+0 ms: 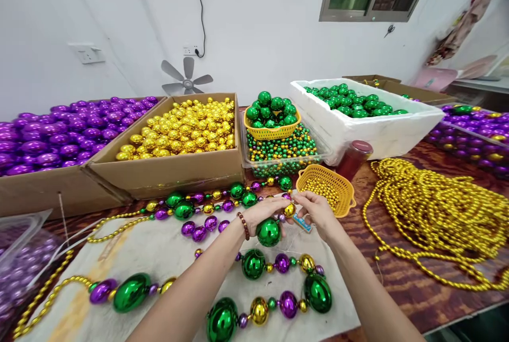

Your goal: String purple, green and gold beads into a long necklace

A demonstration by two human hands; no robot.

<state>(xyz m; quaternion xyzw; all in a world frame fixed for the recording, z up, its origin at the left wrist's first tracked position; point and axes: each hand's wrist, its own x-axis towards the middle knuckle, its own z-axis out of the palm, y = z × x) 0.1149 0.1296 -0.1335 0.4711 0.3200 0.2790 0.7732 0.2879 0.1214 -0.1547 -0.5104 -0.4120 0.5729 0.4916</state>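
Note:
A long strand of green, gold and purple shiny beads (254, 265) snakes over a white cloth (159, 257) in front of me. My left hand (265, 209), with a brown bead bracelet on its wrist, pinches a small gold bead (289, 210) on the strand just above a large green ball (269, 231). My right hand (316, 213) meets it fingertip to fingertip at the same gold bead and also holds a small blue object (303, 222) underneath. Whether a thread runs between the fingers is too fine to tell.
Behind stand cardboard boxes of purple balls (67, 135) and gold balls (178, 130), a yellow basket of green balls (272, 114) on a clear tub of small beads, and a white foam box of green balls (358, 101). A tilted yellow basket (328, 188) and a gold bead pile (437, 220) lie right.

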